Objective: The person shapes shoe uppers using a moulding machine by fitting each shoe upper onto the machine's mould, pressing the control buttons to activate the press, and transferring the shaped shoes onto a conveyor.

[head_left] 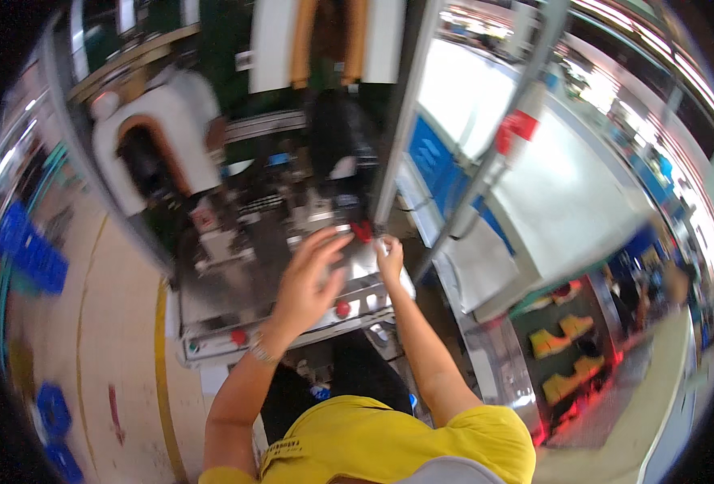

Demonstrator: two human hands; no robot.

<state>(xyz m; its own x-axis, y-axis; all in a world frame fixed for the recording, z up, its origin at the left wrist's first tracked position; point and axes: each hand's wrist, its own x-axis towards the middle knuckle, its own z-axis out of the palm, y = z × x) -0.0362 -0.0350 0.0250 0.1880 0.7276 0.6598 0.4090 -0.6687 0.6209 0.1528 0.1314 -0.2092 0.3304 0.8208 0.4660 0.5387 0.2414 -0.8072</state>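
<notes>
Metal machine tabletop point(212, 298) at frame centre, its red buttons point(342, 309) beneath the open, spread left hand point(308, 278), while the right hand point(390, 256) pinches a small white piece point(379, 242): a stray palm could likely press a button.

The person wears a bright yellow short-sleeved shirt point(397, 440) with a line of small dark print across the near left of the chest. Both forearms are bare from the sleeve down. A silver metal-link wristwatch point(260, 351) circles the left wrist. At the near edge a pale grey cap brim point(454, 472) shows. The picture is blurred, so finer detail is unclear.
</notes>
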